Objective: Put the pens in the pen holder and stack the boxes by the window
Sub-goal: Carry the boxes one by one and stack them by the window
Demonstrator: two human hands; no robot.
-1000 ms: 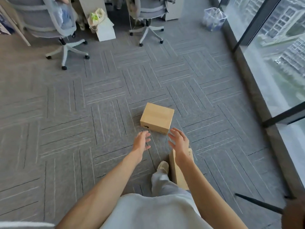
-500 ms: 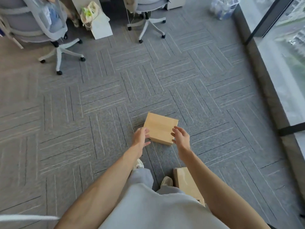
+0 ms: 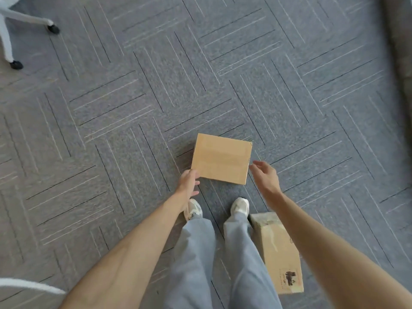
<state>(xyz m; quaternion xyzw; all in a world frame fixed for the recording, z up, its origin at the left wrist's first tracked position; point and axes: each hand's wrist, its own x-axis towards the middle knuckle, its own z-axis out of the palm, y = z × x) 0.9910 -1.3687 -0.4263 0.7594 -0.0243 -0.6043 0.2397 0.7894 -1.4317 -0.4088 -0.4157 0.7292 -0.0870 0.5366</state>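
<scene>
Stacking step: our left hand [image 3: 189,182] touches the box [image 3: 221,158] corner, right hand [image 3: 265,175] spread beside it, neither gripping; lifting likely needs both sides clasped.

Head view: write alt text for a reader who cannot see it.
A person stands over a closed cardboard box on grey carpet, left hand at its near left corner, right hand open just off its near right corner. A second cardboard box lies by the right shoe; a chair base shows top left.

No legible txt; dark print [image 3: 289,278] on nearer box [image 3: 276,246] too blurred to read.
</scene>
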